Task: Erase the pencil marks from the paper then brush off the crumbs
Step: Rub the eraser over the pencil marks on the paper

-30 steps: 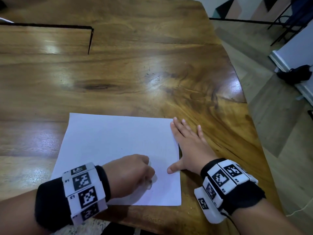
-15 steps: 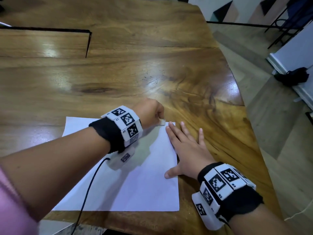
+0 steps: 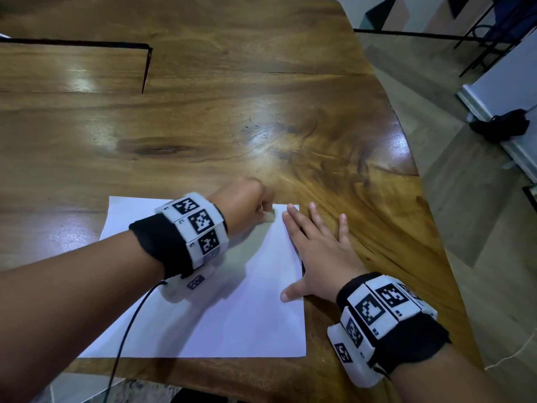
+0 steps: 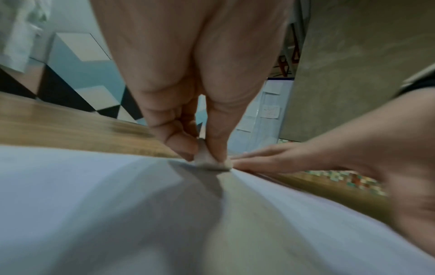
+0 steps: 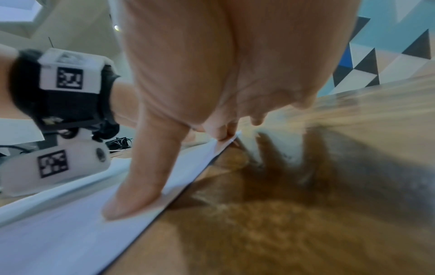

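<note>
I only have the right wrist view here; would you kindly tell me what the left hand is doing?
Observer: The left hand pinches a small eraser against the paper near its far right corner.
Operator: Thank you. Is the eraser touching the sheet?
Observer: Yes, the left wrist view shows its lower edge on the paper.
Operator: And how does my right hand lie overall?
Observer: From the head view, the right hand lies flat with fingers spread across the paper's right edge, partly on the table.
</note>
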`<action>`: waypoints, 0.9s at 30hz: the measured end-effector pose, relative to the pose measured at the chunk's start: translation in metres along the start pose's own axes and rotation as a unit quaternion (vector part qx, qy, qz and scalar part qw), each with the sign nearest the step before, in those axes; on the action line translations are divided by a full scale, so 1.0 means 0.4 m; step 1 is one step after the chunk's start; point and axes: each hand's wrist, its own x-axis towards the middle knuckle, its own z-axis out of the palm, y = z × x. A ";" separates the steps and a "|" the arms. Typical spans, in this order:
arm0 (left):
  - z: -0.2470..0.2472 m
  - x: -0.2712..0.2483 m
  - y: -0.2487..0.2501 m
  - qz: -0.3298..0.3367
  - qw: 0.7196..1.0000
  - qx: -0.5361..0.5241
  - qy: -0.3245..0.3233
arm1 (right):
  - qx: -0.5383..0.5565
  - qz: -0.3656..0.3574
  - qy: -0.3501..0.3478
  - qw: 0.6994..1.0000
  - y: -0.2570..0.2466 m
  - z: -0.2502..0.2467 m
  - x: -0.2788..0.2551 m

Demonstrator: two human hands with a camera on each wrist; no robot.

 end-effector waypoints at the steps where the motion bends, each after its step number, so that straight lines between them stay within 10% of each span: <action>1: 0.005 -0.016 -0.005 0.012 1.000 0.001 -0.020 | 0.003 0.000 0.001 1.000 0.000 0.000 0.001; 5: 0.000 -0.034 -0.021 0.023 0.995 -0.018 -0.097 | 0.006 0.001 0.000 1.000 0.000 0.000 0.001; 12: 0.003 0.004 -0.001 0.003 1.000 -0.013 0.003 | 0.001 -0.001 -0.001 1.000 0.000 -0.001 -0.001; 17: 0.015 -0.047 -0.017 0.027 0.991 -0.022 -0.130 | 0.009 -0.003 0.004 1.000 0.001 0.002 0.001; 27: 0.021 -0.004 0.019 0.009 1.000 -0.011 0.005 | 0.002 0.000 -0.001 1.000 0.001 0.001 0.002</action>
